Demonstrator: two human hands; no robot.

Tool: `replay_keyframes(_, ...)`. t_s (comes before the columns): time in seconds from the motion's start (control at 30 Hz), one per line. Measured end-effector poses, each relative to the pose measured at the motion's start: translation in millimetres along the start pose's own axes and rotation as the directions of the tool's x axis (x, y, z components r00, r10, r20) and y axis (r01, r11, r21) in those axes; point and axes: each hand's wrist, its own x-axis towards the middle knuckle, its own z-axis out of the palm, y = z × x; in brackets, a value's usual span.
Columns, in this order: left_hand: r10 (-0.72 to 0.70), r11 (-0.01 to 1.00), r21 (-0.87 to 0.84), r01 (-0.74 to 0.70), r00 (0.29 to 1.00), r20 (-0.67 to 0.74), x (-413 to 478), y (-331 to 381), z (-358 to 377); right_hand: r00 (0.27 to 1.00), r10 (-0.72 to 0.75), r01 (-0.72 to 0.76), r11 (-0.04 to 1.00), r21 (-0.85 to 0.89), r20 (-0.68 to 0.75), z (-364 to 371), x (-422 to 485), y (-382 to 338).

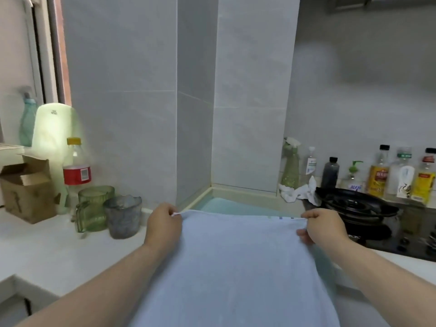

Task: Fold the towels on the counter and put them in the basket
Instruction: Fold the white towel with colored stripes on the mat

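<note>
The left hand (pixel 162 223) and right hand (pixel 323 228) each pinch a far corner of the blue towel (pixel 236 267), fingers clamped, stretching it flat above the table (pixel 59 251), probably squaring it to fold.

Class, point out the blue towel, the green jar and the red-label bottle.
blue towel (pixel 236 267): head view, middle of the cloth.
green jar (pixel 95 208): head view, its glass side.
red-label bottle (pixel 76 175): head view, on the label.
</note>
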Motion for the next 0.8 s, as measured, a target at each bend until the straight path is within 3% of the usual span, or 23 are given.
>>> replay_keyframes(0.13, 0.053, 0.996, 0.073, -0.052, 0.999, -0.007, 3, -10, 33, 0.998, -0.030, 0.026, 0.997, -0.071, -0.055, 24, 17, 24)
replay_keyframes(0.23, 0.095, 0.993, 0.067, -0.097, 0.995, 0.025, 7, -14, 45, 0.993, -0.115, 0.107, 0.966, -0.234, -0.020, 33, 22, 39)
replay_keyframes(0.33, 0.233, 0.967, 0.067, -0.248, 0.956, 0.177, 5, -19, 51, 0.949, -0.268, 0.314, 0.847, -0.429, 0.165, 37, 12, 43)
replay_keyframes(0.4, 0.296, 0.926, 0.129, -0.355, 0.894, 0.335, 1, -20, 53, 0.892, -0.246, 0.431, 0.714, -0.551, 0.379, 40, 3, 43)
replay_keyframes(0.47, 0.215, 0.872, 0.291, -0.394, 0.841, 0.496, -1, -16, 55, 0.835, -0.157, 0.523, 0.524, -0.672, 0.527, 42, 0, 43)
replay_keyframes(0.5, 0.162, 0.818, 0.384, -0.429, 0.811, 0.563, -1, -14, 57, 0.820, -0.119, 0.542, 0.476, -0.693, 0.559, 43, 0, 42)
replay_keyframes(0.63, 0.056, 0.627, 0.531, -0.570, 0.713, 0.699, 3, -11, 65, 0.799, -0.013, 0.543, 0.444, -0.713, 0.601, 44, 7, 43)
replay_keyframes(0.8, 0.006, 0.636, 0.537, -0.553, 0.700, 0.714, 8, -12, 68, 0.804, -0.016, 0.543, 0.425, -0.724, 0.594, 46, 10, 45)
